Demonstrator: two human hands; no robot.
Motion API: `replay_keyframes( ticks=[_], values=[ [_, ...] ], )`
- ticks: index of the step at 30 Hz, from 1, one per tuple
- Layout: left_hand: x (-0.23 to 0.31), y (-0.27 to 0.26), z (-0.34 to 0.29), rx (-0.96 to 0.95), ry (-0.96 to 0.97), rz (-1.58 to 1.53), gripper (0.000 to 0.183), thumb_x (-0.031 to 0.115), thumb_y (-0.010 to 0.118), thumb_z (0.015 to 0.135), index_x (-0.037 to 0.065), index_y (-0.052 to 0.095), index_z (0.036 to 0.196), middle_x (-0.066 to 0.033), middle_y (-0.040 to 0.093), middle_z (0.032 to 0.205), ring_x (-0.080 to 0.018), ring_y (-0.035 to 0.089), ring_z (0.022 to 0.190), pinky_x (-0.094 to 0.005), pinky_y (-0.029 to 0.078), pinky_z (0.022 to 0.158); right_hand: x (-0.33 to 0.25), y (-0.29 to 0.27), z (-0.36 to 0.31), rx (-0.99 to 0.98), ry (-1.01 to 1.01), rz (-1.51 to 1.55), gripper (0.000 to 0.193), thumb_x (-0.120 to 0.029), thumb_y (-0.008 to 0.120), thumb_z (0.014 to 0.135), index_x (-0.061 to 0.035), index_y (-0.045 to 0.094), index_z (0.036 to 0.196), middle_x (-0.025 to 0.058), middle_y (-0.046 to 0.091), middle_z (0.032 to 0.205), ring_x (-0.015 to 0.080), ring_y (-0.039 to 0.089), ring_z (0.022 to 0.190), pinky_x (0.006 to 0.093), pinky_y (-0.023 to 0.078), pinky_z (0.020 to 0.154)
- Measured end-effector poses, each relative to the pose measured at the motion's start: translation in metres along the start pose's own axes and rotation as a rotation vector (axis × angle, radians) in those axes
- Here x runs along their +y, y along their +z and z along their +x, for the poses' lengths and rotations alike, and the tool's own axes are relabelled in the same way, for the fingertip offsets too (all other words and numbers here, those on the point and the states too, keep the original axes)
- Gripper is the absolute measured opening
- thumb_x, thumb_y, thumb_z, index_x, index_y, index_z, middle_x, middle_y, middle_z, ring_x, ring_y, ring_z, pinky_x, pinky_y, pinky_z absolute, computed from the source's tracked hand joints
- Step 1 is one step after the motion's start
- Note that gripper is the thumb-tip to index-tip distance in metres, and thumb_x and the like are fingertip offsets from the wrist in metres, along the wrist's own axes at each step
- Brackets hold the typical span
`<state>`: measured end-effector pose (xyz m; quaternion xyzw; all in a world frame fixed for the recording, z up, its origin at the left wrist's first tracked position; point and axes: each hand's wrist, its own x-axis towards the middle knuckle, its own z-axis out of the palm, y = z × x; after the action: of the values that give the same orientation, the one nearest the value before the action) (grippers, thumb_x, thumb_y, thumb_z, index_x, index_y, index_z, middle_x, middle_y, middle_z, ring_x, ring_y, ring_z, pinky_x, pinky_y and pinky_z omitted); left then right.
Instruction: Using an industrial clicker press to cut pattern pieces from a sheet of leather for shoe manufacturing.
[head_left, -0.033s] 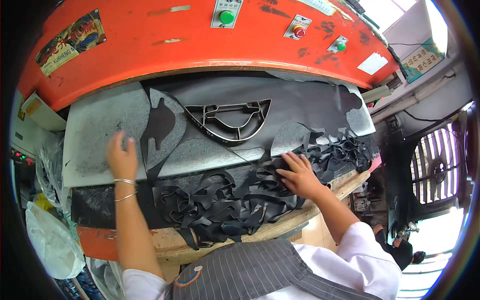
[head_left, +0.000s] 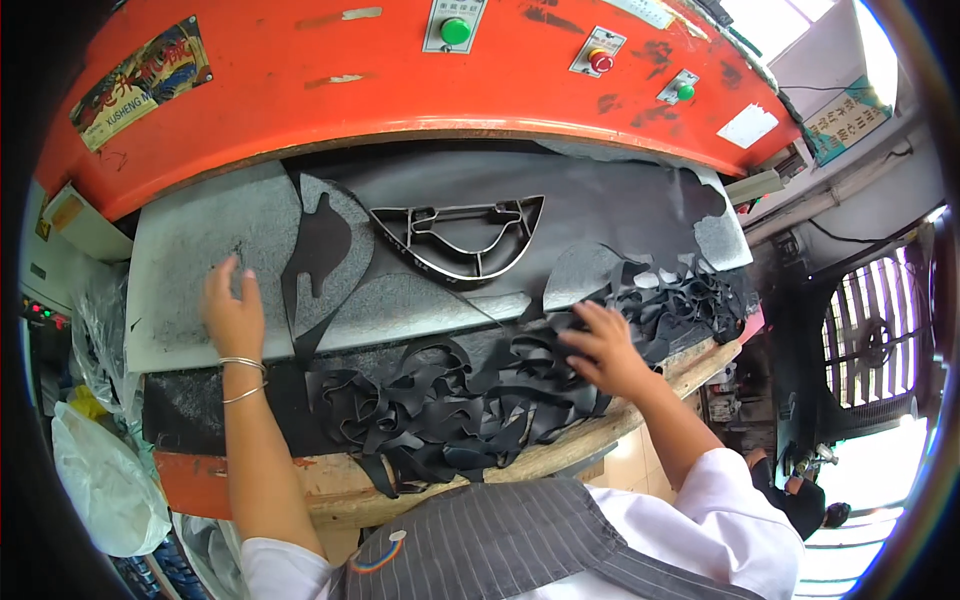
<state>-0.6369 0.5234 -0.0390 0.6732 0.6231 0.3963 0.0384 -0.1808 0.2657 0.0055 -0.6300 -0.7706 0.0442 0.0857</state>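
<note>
A steel cutting die, shaped like a half-moon with inner bars, rests on a dark leather sheet. The sheet lies over a pale, worn cutting board. My left hand is over the board's bare left part, fingers apart and holding nothing. Above the board's front edge, beside the tangled leather offcuts, my right hand has its fingers spread; whether it touches the strips I cannot tell. Between my left hand and the die sits a dark cut leather piece with notched ends.
An orange press beam spans the back, carrying green buttons and a red knob. A wooden ledge runs along the front. Plastic bags hang at left. A person and a fan are far right.
My left hand has shifted slightly left across the board. My right hand's fingers have spread and moved a little to the right. The die and leather stay put.
</note>
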Motion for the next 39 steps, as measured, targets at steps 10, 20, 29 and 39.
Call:
replay_keyframes(
  ticks=[10, 20, 29, 39],
  values=[
    [0.113, 0.088, -0.033, -0.483, 0.11, -0.205, 0.066, 0.012, 0.055, 0.088, 0.002, 0.028, 0.147, -0.0104, 0.057, 0.133, -0.0256, 0.048, 0.128, -0.0431, 0.026, 0.113, -0.037, 0.042, 0.124, 0.26, 0.337, 0.226, 0.063, -0.043, 0.082, 0.069, -0.0118, 0.059, 0.118, 0.0348, 0.034, 0.141, 0.0481, 0.04, 0.125, 0.0506, 0.033, 0.105],
    [0.112, 0.087, -0.03, -0.566, 0.199, -0.171, 0.071, 0.014, 0.054, 0.089, 0.001, 0.019, 0.15, -0.0058, 0.055, 0.138, -0.0195, 0.044, 0.131, -0.0433, 0.018, 0.117, -0.018, 0.057, 0.126, 0.376, 0.308, 0.347, 0.054, -0.038, 0.089, 0.054, -0.0044, 0.061, 0.086, 0.0264, 0.045, 0.13, 0.0442, 0.05, 0.11, 0.0478, 0.044, 0.093],
    [0.115, 0.095, -0.022, -0.544, 0.17, -0.216, 0.063, 0.013, 0.054, 0.088, 0.001, 0.031, 0.146, -0.0042, 0.061, 0.131, -0.0191, 0.054, 0.121, -0.0413, 0.021, 0.116, -0.006, 0.054, 0.129, 0.415, 0.22, 0.272, 0.053, -0.036, 0.09, 0.053, -0.0042, 0.061, 0.084, 0.026, 0.048, 0.125, 0.0463, 0.052, 0.107, 0.0499, 0.045, 0.092],
    [0.138, 0.083, -0.024, -0.518, 0.222, -0.122, 0.062, 0.014, 0.054, 0.088, 0.001, 0.032, 0.145, -0.0067, 0.06, 0.132, -0.0231, 0.052, 0.125, -0.0423, 0.02, 0.116, 0.0, 0.044, 0.114, 0.403, 0.209, 0.157, 0.057, -0.047, 0.083, 0.062, -0.0058, 0.063, 0.094, 0.0449, 0.038, 0.13, 0.0545, 0.041, 0.123, 0.0551, 0.034, 0.106]
  ],
)
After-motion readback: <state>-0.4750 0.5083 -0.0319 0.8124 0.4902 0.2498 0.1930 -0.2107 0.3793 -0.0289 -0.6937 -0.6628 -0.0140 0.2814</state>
